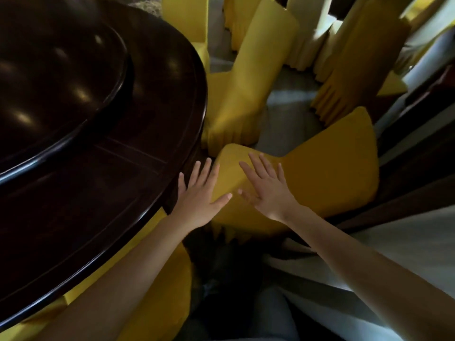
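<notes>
A chair in a yellow fabric cover (327, 178) stands in front of me, its seat beside the edge of a round dark wooden table (138, 153). My left hand (199, 195) is spread flat with straight fingers over the seat's left edge, next to the table rim. My right hand (266, 188) lies open with fingers spread on the yellow seat. Neither hand holds anything.
A raised dark turntable (61, 77) sits on the table. More yellow-covered chairs stand around: one beyond the near chair (248, 89), one at the right (357, 70), another low at the left (152, 286). Pale floor shows between them.
</notes>
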### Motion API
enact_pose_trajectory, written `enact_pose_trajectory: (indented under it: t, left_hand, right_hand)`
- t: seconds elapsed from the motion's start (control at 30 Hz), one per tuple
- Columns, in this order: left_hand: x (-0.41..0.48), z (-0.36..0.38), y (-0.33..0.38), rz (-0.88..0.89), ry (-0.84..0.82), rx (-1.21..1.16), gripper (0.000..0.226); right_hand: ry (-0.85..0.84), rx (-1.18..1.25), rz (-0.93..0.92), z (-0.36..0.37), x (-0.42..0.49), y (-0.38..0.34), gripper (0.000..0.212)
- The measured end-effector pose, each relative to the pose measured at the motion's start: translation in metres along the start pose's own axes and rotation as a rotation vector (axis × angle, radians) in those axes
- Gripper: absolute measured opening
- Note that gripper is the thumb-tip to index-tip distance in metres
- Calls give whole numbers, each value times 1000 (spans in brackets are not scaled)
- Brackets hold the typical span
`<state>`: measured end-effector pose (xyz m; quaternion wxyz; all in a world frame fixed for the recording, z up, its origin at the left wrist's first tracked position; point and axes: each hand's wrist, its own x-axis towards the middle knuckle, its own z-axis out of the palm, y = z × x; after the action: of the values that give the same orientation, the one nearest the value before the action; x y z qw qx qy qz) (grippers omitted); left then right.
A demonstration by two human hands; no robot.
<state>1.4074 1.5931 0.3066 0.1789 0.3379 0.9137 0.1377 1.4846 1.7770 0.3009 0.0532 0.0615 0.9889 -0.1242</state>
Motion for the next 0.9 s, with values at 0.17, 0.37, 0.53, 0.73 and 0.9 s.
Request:
enact_pose_trajectory:
  t: [0.17,0.37,0.53,0.73,0.9]
  left_hand:
    - [30,21,47,62,-64,11,78]
    - [59,43,81,12,-129,43,78]
    - [124,35,169,59,-171,29,78]
    - [156,40,209,112,-173,23,77]
    - [192,48,256,139,-179,-9,77]
  right_hand:
    - [28,31,142,-9,-12,71,68]
    - [51,49,249,-16,-7,157,80]
    - [84,61,270,-57,6,240,69]
    - [103,78,289,-55,9,266,70]
    - [144,114,332,-73,25,300,66]
